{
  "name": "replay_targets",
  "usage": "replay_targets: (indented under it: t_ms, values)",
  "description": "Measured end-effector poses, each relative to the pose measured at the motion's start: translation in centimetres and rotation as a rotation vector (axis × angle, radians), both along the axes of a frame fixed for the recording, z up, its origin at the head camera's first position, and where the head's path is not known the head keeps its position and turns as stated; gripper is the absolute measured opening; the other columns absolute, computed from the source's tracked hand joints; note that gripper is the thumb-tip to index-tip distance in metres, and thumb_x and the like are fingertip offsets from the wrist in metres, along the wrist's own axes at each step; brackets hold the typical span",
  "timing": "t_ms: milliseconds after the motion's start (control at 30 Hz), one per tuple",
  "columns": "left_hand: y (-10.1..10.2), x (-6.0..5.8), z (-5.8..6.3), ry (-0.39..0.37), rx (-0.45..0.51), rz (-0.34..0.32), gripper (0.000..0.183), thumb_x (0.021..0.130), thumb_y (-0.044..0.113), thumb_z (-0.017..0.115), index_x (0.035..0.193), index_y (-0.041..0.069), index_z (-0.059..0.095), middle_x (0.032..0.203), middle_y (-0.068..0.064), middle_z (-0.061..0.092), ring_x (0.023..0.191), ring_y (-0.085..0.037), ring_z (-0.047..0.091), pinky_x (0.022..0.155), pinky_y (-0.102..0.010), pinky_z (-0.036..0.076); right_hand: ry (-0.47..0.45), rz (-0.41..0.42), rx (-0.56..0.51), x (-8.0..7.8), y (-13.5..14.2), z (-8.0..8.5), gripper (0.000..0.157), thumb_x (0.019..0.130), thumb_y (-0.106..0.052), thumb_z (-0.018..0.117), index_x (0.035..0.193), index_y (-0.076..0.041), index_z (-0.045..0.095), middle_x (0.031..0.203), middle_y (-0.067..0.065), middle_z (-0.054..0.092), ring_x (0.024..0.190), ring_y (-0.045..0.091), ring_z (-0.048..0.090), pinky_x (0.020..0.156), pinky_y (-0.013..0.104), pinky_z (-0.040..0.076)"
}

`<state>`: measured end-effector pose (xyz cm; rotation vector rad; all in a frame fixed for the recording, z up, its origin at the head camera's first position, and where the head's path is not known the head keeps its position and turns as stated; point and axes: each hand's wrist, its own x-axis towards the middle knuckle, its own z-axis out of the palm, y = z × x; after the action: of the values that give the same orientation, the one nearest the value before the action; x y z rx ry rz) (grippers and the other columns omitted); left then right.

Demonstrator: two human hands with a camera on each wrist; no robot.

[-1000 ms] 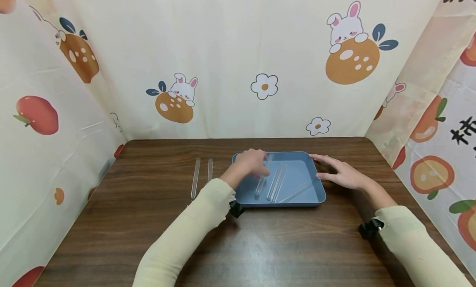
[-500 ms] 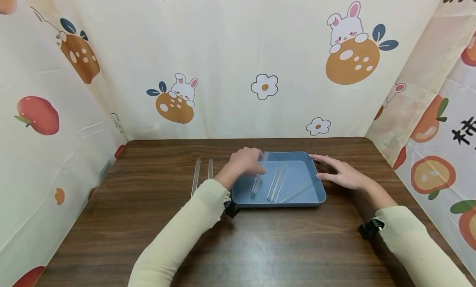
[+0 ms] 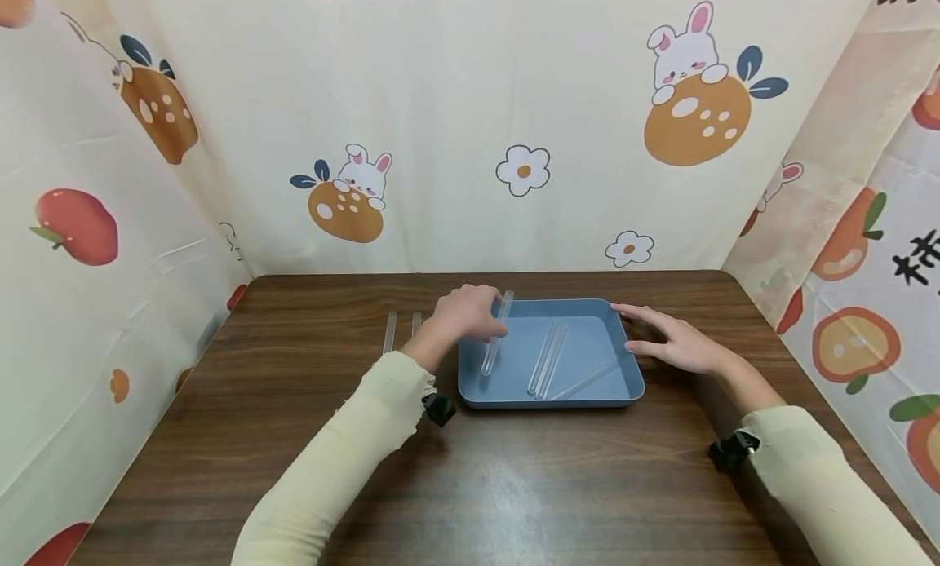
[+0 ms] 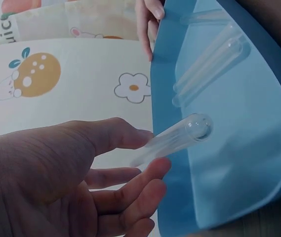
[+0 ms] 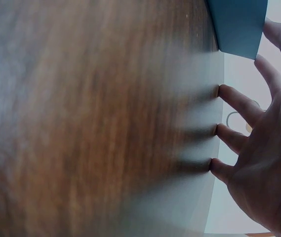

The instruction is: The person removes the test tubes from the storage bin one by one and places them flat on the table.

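In the head view my left hand (image 3: 466,311) pinches a clear test tube (image 3: 498,333) between thumb and fingers, above the left side of a blue tray (image 3: 624,401). The left wrist view shows that test tube (image 4: 180,136) tilted, its rounded end pointing out past the fingertips. Two more test tubes (image 3: 547,360) lie side by side in the tray, and another thin clear tube (image 3: 585,380) lies slanted near its front right. My right hand (image 3: 679,346) touches the tray's right side. In the right wrist view, several fingertips (image 5: 221,91) of that hand rest on the table beside the tray (image 5: 239,27).
Left of the tray, two clear tubes lie apart on the brown wooden table (image 3: 558,484): one test tube (image 3: 390,331) and a second test tube (image 3: 416,323), both partly hidden by my left arm. A printed curtain (image 3: 441,101) stands behind the table and along both sides.
My left hand has moved left with the test tube, from over the tray's middle-left toward its left edge, lifting it slightly. The right hand and tray have stayed in place.
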<state>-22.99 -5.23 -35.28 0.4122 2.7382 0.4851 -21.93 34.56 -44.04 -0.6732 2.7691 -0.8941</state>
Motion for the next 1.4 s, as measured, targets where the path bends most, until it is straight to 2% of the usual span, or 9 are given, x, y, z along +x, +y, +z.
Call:
replay_targets:
  t_ms: [233, 367, 567, 767, 967, 1133, 1400]
  values:
    - [-1.4, 0.0, 0.1, 0.014, -0.010, 0.032, 0.058, 0.105, 0.034, 0.078, 0.158, 0.015, 0.063, 0.091, 0.001, 0.085, 0.083, -0.014, 0.082, 0.078, -0.036, 0.052, -0.003, -0.002, -0.003, 0.1, 0.1, 0.0, 0.071, 0.112, -0.035, 0.070, 0.175, -0.025, 0.041, 0.180, 0.020, 0.044, 0.166, 0.054, 0.038, 0.124, 0.083, 0.033]
    - [-2.1, -0.1, 0.1, 0.022, -0.011, 0.035, 0.058, 0.106, 0.034, 0.077, 0.158, 0.014, 0.063, 0.096, 0.000, 0.085, 0.083, -0.012, 0.082, 0.081, -0.037, 0.053, -0.006, -0.004, -0.002, 0.0, 0.2, -0.1, 0.071, 0.112, -0.035, 0.070, 0.176, -0.024, 0.041, 0.181, 0.019, 0.043, 0.167, 0.055, 0.036, 0.124, 0.084, 0.031]
    - [-3.2, -0.4, 0.1, 0.016, -0.014, 0.044, 0.059, 0.105, 0.033, 0.076, 0.159, 0.014, 0.062, 0.095, 0.001, 0.086, 0.083, -0.012, 0.081, 0.078, -0.036, 0.052, -0.001, 0.001, -0.002, 0.1, 0.0, 0.1, 0.071, 0.111, -0.036, 0.071, 0.175, -0.024, 0.042, 0.180, 0.020, 0.044, 0.166, 0.055, 0.037, 0.124, 0.083, 0.033]
    - [-4.2, -0.4, 0.2, 0.000, -0.003, 0.051, 0.059, 0.105, 0.033, 0.075, 0.160, 0.014, 0.061, 0.094, -0.002, 0.086, 0.087, -0.017, 0.083, 0.073, -0.035, 0.049, 0.001, 0.007, -0.004, 0.1, -0.1, 0.1, 0.070, 0.111, -0.035, 0.071, 0.174, -0.022, 0.043, 0.179, 0.021, 0.045, 0.166, 0.057, 0.036, 0.124, 0.084, 0.032]
    - [-5.4, -0.4, 0.1, -0.011, 0.013, 0.060, 0.060, 0.105, 0.033, 0.075, 0.160, 0.012, 0.060, 0.098, -0.008, 0.088, 0.093, -0.023, 0.085, 0.075, -0.036, 0.048, -0.001, -0.001, -0.002, -0.1, 0.0, -0.2, 0.071, 0.112, -0.035, 0.071, 0.175, -0.024, 0.042, 0.180, 0.018, 0.044, 0.167, 0.053, 0.037, 0.125, 0.083, 0.032]
    - [-6.7, -0.5, 0.0, -0.020, 0.038, 0.055, 0.061, 0.106, 0.031, 0.074, 0.161, 0.010, 0.058, 0.097, -0.009, 0.088, 0.098, -0.028, 0.086, 0.077, -0.037, 0.050, -0.005, 0.002, -0.005, -0.1, 0.0, -0.1, 0.071, 0.112, -0.035, 0.071, 0.176, -0.024, 0.041, 0.181, 0.019, 0.043, 0.168, 0.056, 0.034, 0.125, 0.084, 0.030]
    - [-8.5, -0.6, 0.2, -0.047, 0.033, 0.080, 0.064, 0.107, 0.033, 0.075, 0.163, 0.010, 0.056, 0.101, -0.010, 0.089, 0.096, -0.024, 0.086, 0.086, -0.042, 0.055, -0.019, -0.006, 0.003, -0.1, 0.2, -0.1, 0.071, 0.112, -0.037, 0.070, 0.175, -0.025, 0.041, 0.180, 0.020, 0.044, 0.167, 0.055, 0.036, 0.124, 0.085, 0.031]
